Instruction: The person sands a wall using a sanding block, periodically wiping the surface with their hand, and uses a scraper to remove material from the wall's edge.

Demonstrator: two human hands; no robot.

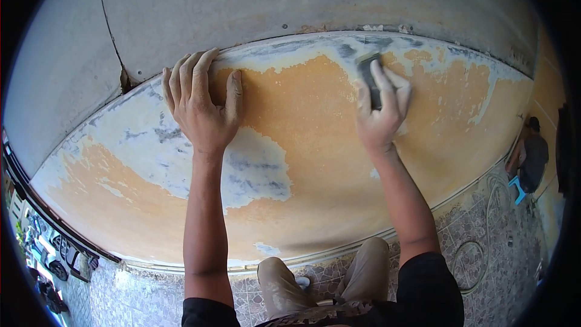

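Observation:
My left hand [201, 94] rests with fingers spread against the top edge of the wall, its fingertips near the seam with the grey ceiling. It holds nothing. In my right hand [387, 103] is a dark, flat sanding block [368, 75], gripped between thumb and fingers against the upper part of the wall. That hand is slightly blurred, and the face of the block towards the wall is hidden. The wall [321, 133] has orange-yellow paint, with worn white and grey patches [257, 163] around and below my left hand and along the top edge. Pale dust coats both hands.
The grey ceiling panel [242, 0] has a dark crack at the left. Below, my knees stand above a patterned tile floor [248, 297]. A hose [469, 260] lies coiled at right, near a person [534, 154] on a blue stool [517, 190]. A motorcycle [48, 254] stands far left.

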